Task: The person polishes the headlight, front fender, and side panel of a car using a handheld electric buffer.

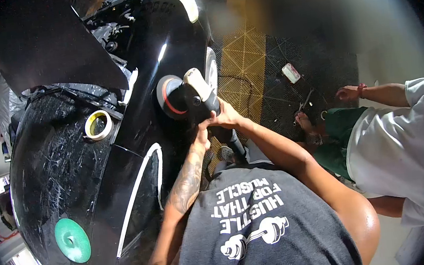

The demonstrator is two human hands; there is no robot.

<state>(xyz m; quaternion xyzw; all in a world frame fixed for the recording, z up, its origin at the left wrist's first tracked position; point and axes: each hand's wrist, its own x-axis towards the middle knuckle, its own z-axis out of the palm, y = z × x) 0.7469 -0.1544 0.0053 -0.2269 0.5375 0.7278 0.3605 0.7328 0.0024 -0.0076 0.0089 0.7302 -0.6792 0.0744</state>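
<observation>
A black polisher (199,101) with a whitish cover on its head is held in both of my hands. Its round pad (170,96), edged in orange-red, faces the glossy black car panel (149,95) and appears to touch it. My right hand (227,115) wraps the polisher's body from the right. Just left of it, my left hand (204,135) is closed on the underside of the tool; some of its fingers are hidden. White tape (138,193) outlines the side window below my left forearm.
A tape roll (98,125) and a green disc pad (73,240) lie on the dusty black car surface. The raised hood (55,40) stands at upper left. Another person (391,138) is close on my right. A small white-topped item (291,73) lies on the grid floor (242,53).
</observation>
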